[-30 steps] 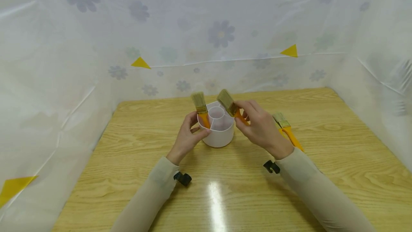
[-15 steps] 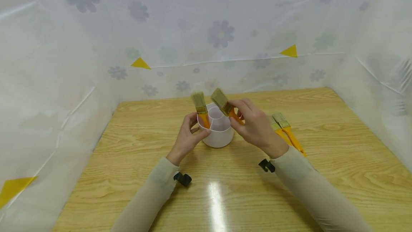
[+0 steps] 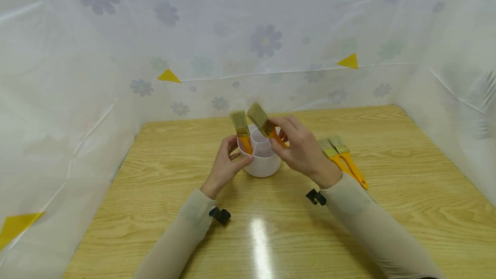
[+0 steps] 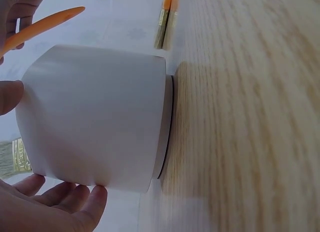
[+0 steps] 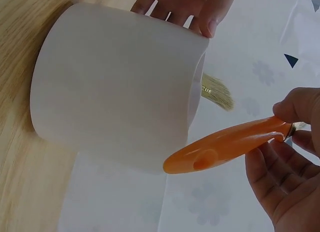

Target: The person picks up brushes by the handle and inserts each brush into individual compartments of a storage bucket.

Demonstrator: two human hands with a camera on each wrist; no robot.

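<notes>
A white round holder [image 3: 263,167] with inner dividers and a central ring stands on the table. My left hand [image 3: 226,165] holds its left side, thumb at the front rim and fingers around the wall. One paintbrush [image 3: 239,120] leans inside the left compartment, bristles up. Above the holder's right side, my right hand [image 3: 302,150] pinches another paintbrush near its ferrule. Its bristles [image 3: 257,114] tilt up and left; in the right wrist view its orange handle [image 5: 225,144] points down, the tip near the holder's rim.
Two more orange-handled paintbrushes lie side by side on the wooden table [image 3: 155,193], right of the holder; the nearer one [image 3: 350,168] is partly beyond my right forearm. Flowered plastic sheeting [image 3: 267,40] with yellow triangles [image 3: 169,76] hangs around the table.
My right hand has moved left with its paintbrush, over the holder, uncovering more of the two paintbrushes on the table. My left hand and the holder have stayed still.
</notes>
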